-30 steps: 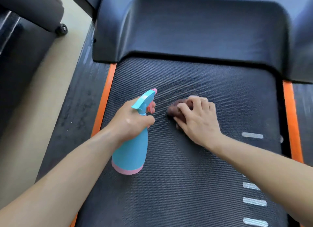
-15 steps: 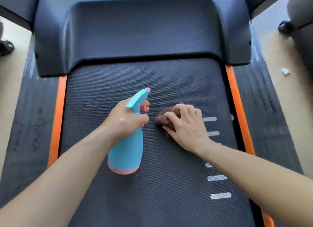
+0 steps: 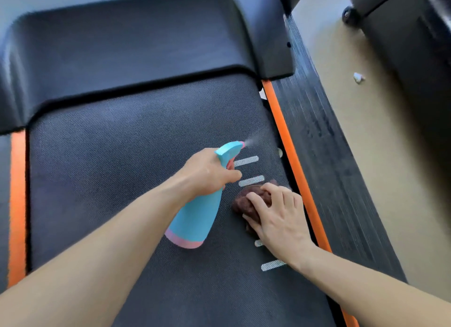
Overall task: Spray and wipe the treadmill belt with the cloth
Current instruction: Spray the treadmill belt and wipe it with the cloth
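Observation:
The dark textured treadmill belt (image 3: 117, 170) fills the middle of the head view. My left hand (image 3: 207, 173) grips a light blue spray bottle (image 3: 195, 217) with a pink base, its nozzle pointing right, and a thin mist leaves the tip toward the belt's right edge. My right hand (image 3: 278, 217) presses flat on a crumpled brown cloth (image 3: 246, 200) lying on the belt near the right orange strip. The cloth is partly hidden under my fingers.
Orange strips (image 3: 290, 156) border the belt on both sides, with a black side rail (image 3: 329, 156) to the right. The black motor cover (image 3: 136, 48) rises at the belt's far end. White dashes (image 3: 251, 180) mark the belt. Beige floor, a small white scrap (image 3: 358, 77) and dark wheeled equipment lie right.
Both hands, with bottle and cloth, have shifted from the belt's middle toward its right edge. The bottle now sprays a mist to the right.

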### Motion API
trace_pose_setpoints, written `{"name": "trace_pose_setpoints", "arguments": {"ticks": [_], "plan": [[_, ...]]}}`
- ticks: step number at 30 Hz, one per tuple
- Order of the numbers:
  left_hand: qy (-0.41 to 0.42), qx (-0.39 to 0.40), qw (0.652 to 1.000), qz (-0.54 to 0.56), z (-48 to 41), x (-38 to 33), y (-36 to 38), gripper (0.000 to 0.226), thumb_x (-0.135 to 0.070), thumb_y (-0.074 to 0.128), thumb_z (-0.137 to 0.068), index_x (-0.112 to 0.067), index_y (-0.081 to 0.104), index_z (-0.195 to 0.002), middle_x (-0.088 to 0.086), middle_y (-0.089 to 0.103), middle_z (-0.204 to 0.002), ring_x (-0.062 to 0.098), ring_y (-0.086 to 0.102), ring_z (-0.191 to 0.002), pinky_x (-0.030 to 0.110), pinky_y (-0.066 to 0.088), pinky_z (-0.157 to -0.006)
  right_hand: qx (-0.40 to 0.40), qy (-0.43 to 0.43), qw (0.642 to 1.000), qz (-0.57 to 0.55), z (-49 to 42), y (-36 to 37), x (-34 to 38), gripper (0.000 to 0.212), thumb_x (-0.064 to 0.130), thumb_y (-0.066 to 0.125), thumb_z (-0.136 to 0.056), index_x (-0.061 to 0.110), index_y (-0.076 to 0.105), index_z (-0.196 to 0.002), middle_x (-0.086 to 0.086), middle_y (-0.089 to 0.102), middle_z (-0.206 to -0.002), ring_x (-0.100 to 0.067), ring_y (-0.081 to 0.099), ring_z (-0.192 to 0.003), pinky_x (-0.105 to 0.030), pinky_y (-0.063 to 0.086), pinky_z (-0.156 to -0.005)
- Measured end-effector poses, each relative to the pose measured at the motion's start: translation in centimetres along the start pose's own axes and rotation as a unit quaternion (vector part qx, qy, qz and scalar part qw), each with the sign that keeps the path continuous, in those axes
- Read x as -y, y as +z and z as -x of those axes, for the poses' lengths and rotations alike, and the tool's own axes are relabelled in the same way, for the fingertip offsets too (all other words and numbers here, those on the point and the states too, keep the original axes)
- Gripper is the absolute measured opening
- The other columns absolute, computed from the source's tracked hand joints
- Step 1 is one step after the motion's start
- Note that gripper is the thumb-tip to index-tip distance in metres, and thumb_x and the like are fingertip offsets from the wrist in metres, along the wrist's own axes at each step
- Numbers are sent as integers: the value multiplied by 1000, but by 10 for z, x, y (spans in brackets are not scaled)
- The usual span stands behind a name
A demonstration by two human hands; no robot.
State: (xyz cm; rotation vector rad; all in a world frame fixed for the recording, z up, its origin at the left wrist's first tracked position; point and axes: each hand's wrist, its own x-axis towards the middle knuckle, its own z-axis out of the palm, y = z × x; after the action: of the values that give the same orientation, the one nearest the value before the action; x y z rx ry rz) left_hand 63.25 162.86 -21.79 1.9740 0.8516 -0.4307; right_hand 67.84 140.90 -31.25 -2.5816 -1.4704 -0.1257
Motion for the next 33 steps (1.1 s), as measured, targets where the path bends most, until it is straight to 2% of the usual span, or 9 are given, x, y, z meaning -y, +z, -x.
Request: {"name": "trace_pose_setpoints", "arguments": {"ticks": [4,7,13,15,21,24,26,29,33], "plan": [[7,3,999,-48,7,3,6,23,-34,76,-80,-19,60,-75,-5,64,-68,26,73,-79,40,58,-86,-5,2,1000,6,4,1,-2,42,55,56,-89,25,58,-119,-13,58,-123,-39,54,-106,-50,45,-85],[4,16,999,-29,17,13,7,11,-26,75,-78,-18,68,-83,-10,65,-69,20,70,-71,39,59,-85,2,10,1000,9,4,2,-1,43,56,56,-89,25,59,-118,-13,57,-125,-39,53,-107,-50,44,-86],[-17,27,995,-96,43,32,8,26,-30,74,-80,-22,53,-67,-5,61,-66,23,60,-73,35,54,-80,11,19,1000,6,7,1,3,44,57,54,-90,24,63,-118,-12,56,-125,-38,53,-107,-51,45,-87],[-26,20,999,-38,47,39,3,17,-33,75,-74,-20,64,-78,-2,68,-74,22,65,-73,39,56,-86,10,7,1000,4,8,3,4,44,57,55,-90,24,64,-118,-12,57,-125,-38,54,-107,-51,44,-87],[-7,-36,998,57,46,53,-18,59,-50,64,-58,-31,70,-114,-10,73,-98,21,69,-77,45,57,-90,-4,28,1000,-2,-32,4,-5,43,56,55,-90,25,63,-117,-10,55,-124,-36,53,-107,-50,44,-89],[6,-71,989,126,40,52,-30,49,-32,70,-68,-35,71,-116,-13,74,-105,10,67,-74,38,59,-89,-6,46,999,11,-92,13,-17,43,57,54,-91,26,60,-121,-9,52,-124,-35,51,-107,-49,41,-89],[21,-89,982,163,36,49,-38,48,-20,71,-73,-42,69,-116,-14,74,-108,5,65,-71,25,56,-77,-2,43,999,26,-133,21,-22,42,57,53,-92,26,58,-120,-10,51,-123,-35,49,-106,-49,40,-89],[40,-134,976,169,28,47,-47,40,-19,66,-67,-40,70,-101,-17,75,-110,4,68,-87,22,52,-81,-14,36,998,40,-187,30,-29,43,59,50,-91,27,58,-119,-11,51,-123,-36,49,-107,-49,39,-89],[50,-163,970,171,29,51,-48,47,0,70,-80,-28,71,-118,-15,74,-113,-10,59,-76,7,44,-74,22,60,997,34,-244,31,-30,43,60,48,-95,29,52,-125,-12,46,-131,-36,44,-115,-48,35,-96]]}}
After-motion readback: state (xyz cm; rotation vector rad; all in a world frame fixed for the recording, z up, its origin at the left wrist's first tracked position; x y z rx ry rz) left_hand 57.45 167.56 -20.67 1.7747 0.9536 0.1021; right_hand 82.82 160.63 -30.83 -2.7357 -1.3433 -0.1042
